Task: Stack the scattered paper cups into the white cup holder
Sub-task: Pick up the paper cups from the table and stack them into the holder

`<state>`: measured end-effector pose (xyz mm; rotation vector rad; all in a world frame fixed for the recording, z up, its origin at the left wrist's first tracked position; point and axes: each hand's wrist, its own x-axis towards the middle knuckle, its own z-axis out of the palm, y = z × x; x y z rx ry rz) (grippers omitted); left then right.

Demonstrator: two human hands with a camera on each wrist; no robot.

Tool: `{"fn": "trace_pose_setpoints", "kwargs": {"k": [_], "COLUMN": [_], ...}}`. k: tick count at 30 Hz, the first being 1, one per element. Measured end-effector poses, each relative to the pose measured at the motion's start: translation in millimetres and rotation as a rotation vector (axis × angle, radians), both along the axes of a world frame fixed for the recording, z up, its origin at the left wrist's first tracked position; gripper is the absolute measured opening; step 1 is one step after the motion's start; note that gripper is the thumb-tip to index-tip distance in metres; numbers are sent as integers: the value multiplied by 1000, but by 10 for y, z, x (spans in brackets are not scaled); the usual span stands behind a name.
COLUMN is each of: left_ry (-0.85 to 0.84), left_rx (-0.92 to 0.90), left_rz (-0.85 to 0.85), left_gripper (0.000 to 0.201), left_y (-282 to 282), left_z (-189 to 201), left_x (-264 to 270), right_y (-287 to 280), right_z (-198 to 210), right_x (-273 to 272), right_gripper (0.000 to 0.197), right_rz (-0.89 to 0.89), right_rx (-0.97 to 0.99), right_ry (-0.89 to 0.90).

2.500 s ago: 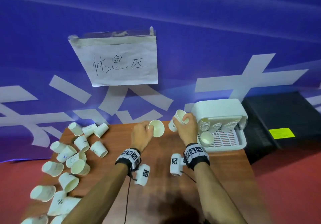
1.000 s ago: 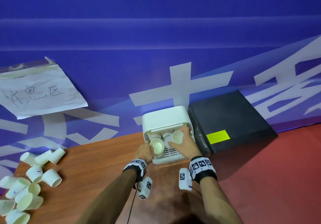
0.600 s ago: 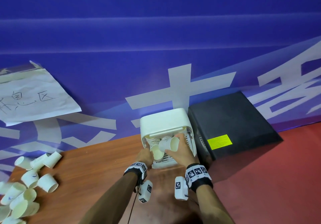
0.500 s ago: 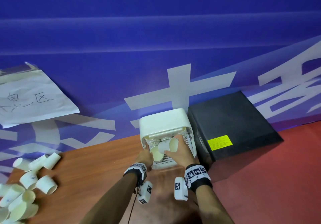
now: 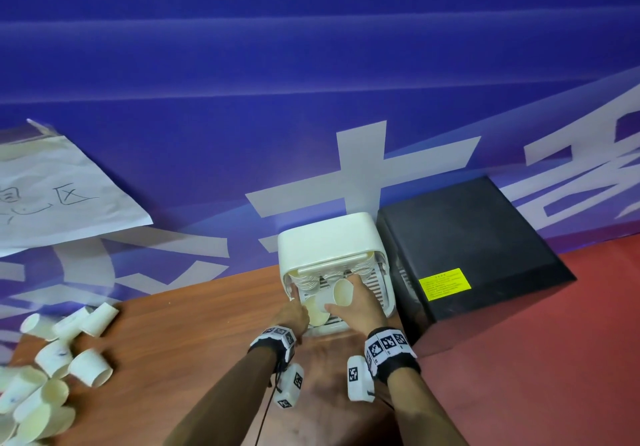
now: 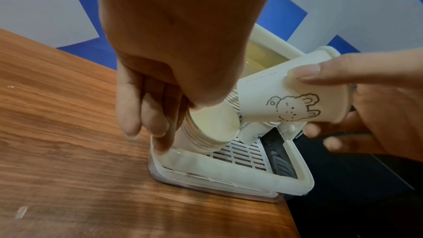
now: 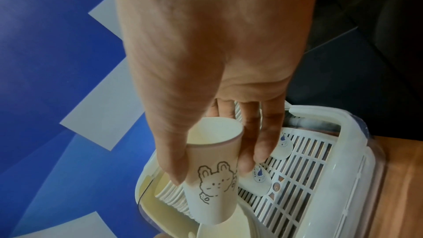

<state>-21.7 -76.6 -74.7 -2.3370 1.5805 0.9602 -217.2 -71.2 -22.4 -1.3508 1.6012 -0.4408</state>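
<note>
The white cup holder [image 5: 329, 248] stands at the table's back right edge. My left hand [image 6: 160, 129] curls round a tilted stack of nested paper cups [image 6: 210, 133] at the left of the holder's slotted tray [image 6: 238, 155]; the top cup's mouth faces me. My right hand [image 7: 210, 173] pinches a single paper cup [image 7: 213, 205] with a drawn animal between thumb and fingers. It is held on its side just over another row of stacked cups [image 7: 171, 193] inside the holder. From the head view both hands [image 5: 294, 314] [image 5: 356, 303] are at the holder's front opening.
Several loose paper cups [image 5: 86, 366] lie scattered at the left end of the wooden table [image 5: 190, 341]. A black box [image 5: 467, 248] stands right against the holder. A blue banner wall with a taped paper sign [image 5: 52, 200] is behind. Red floor is on the right.
Both hands carried their cups from mid-table to the holder. In the last half second they pushed further into its opening, the left cup settling onto the stack.
</note>
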Motion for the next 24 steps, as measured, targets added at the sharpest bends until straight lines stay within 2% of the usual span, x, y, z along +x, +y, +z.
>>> {"fn": "trace_pose_setpoints", "kwargs": {"k": [2, 7, 12, 14, 17, 18, 21, 24], "left_ry": [111, 180, 197, 230, 224, 236, 290, 285], "left_rx": [56, 82, 60, 60, 14, -4, -54, -99], "left_rz": [-4, -93, -49, -64, -108, -114, -138, -147], "left_gripper": [51, 44, 34, 35, 26, 28, 48, 51], "left_y": [7, 86, 120, 113, 108, 108, 109, 125], "left_z": [84, 250, 249, 224, 236, 226, 206, 260], "left_x": [33, 99, 208, 232, 239, 243, 237, 210], "right_y": [-16, -28, -88, -148, -216, -228, -254, -302], "right_z": [-20, -123, -203, -212, -227, -249, -334, -384], "right_x": [81, 318, 467, 500, 557, 576, 615, 629], "right_gripper": [72, 69, 67, 71, 69, 69, 73, 73], "right_rz": [8, 56, 181, 254, 374, 417, 526, 583], "right_rx": [-3, 1, -75, -129, -171, -169, -149, -137], "right_ry": [-6, 30, 160, 239, 344, 369, 395, 416]}}
